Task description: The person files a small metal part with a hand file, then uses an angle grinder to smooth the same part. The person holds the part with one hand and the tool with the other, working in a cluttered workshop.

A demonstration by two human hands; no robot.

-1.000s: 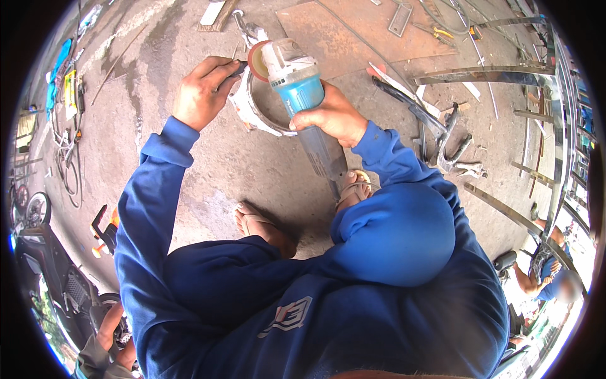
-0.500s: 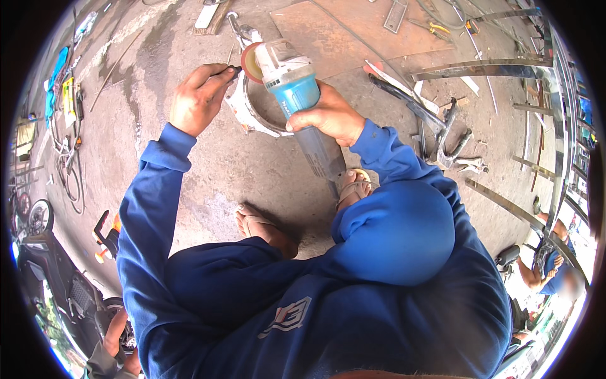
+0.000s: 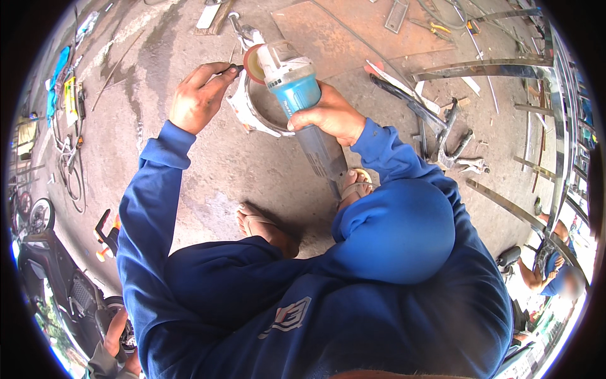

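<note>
My right hand (image 3: 328,117) is wrapped round the teal body of an angle grinder (image 3: 295,95), whose grey rear end slants down toward my right foot. At its head sits a reddish, yellow-faced disc (image 3: 254,64). My left hand (image 3: 201,96) pinches a small dark piece (image 3: 236,67), with its end at the disc's left edge; its kind is too small to tell. Beneath the grinder, a pale ring-shaped metal part (image 3: 243,114) rests on the floor, partly hidden by the tool.
A dark metal bracket (image 3: 416,107) lies right of the grinder. A rusty sheet (image 3: 360,28) covers floor ahead. Metal bars (image 3: 486,66) reach in from the right. Cables (image 3: 69,161) lie at left, near a motorcycle (image 3: 53,271). Another person (image 3: 549,265) sits at lower right.
Both hands, the grinder and the small dark piece keep almost the same places. Only a very slight shift of the whole view shows.
</note>
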